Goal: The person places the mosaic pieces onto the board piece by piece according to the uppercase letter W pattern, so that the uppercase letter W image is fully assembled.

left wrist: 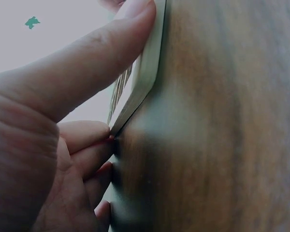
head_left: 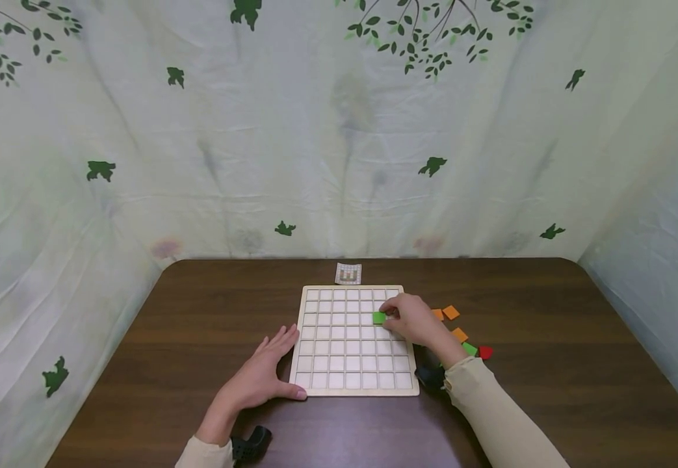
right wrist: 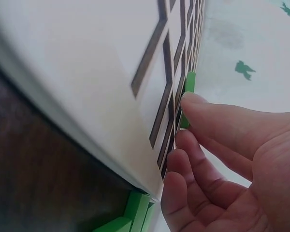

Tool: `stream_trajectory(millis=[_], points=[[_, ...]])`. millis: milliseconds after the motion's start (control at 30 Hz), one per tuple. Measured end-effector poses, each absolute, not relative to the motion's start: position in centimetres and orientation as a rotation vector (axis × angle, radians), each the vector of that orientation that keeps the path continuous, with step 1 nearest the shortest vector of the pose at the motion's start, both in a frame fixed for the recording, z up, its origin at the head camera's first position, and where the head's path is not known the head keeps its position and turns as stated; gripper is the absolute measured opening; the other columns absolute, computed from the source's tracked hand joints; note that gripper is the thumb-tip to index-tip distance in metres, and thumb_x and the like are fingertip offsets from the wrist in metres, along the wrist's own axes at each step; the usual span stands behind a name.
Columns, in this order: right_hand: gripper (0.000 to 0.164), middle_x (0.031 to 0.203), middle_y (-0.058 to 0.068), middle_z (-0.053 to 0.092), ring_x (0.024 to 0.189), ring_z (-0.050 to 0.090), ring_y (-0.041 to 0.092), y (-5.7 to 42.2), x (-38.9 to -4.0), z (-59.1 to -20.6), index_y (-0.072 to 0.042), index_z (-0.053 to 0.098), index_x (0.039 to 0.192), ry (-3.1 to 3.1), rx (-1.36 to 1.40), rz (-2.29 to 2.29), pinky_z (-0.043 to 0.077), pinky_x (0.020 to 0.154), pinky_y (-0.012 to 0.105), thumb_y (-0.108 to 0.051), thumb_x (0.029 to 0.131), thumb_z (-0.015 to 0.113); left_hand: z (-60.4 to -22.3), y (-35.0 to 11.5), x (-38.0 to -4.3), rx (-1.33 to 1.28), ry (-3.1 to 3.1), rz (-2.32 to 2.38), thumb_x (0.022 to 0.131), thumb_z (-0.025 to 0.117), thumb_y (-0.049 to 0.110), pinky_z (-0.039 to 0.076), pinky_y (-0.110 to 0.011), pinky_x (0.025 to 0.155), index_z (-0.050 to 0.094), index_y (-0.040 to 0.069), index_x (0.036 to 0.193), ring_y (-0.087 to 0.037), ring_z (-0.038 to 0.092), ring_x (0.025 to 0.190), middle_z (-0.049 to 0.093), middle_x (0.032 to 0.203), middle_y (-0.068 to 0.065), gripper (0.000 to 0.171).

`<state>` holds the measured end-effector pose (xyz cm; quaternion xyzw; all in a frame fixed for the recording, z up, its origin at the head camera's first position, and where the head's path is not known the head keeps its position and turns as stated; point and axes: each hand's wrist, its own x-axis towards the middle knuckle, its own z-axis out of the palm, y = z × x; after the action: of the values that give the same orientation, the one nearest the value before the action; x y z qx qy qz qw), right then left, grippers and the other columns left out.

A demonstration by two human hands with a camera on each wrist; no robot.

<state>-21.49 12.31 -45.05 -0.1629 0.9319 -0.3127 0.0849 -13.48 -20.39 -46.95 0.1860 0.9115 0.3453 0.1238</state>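
Note:
On the table lies a pale square board (head_left: 337,363) divided into a grid of white cells. My right hand (head_left: 413,320) is over its right part, pinching a flat green square tile (head_left: 379,318) between thumb and fingers. In the right wrist view that green tile (right wrist: 190,83) stands up slightly from the grid by the thumb; whether it sits in a cell I cannot tell. My left hand (head_left: 259,374) rests at the board's near left corner, thumb on the front edge and fingers stretched along the left side.
Right of the board lie loose tiles: orange (head_left: 451,312), green (head_left: 470,350) and red (head_left: 485,352), some partly hidden by my right arm. A small printed card (head_left: 348,273) with a grid pattern lies behind the board. A leaf-printed curtain (head_left: 315,162) hangs beyond the brown table (head_left: 221,292).

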Motion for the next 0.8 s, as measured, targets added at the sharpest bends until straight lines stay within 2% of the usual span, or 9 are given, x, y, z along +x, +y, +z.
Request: stream_trajectory(millis=[200,500,800], points=[[0.027,0.106,0.004,0.069,0.095,0.064,0.018,12.83,-21.47,-44.74,-0.005,0.074,0.117,2.775,-0.494,-0.922,0.056,0.084,0.039,-0.008,0.091,0.073,-46.86,-20.30,-13.49,0.540,2.654,1.002,0.069,0.091,0.043,0.005,-0.058,0.122,0.029,-0.001,0.157,-0.033,0.012,0.153,0.023,0.164,-0.015,0.116],[0.025,0.101,0.003,0.069,0.086,0.060,0.015,12.75,-21.53,-44.41,-0.006,0.075,0.114,2.795,-0.500,-0.859,0.055,0.079,0.037,-0.008,0.089,0.074,-46.94,-20.35,-13.49,0.553,2.659,0.997,0.069,0.091,0.044,0.005,-0.058,0.121,0.029,-0.001,0.156,-0.034,0.012,0.153,0.023,0.164,-0.015,0.116],[0.026,0.105,0.005,0.072,0.095,0.066,0.019,12.48,-21.56,-44.31,-0.005,0.075,0.114,2.821,-0.534,-0.774,0.056,0.084,0.039,-0.007,0.088,0.073,-46.96,-20.38,-13.51,0.548,2.662,0.986,0.069,0.091,0.046,0.005,-0.059,0.121,0.029,-0.001,0.157,-0.034,0.012,0.153,0.023,0.165,-0.015,0.117]])
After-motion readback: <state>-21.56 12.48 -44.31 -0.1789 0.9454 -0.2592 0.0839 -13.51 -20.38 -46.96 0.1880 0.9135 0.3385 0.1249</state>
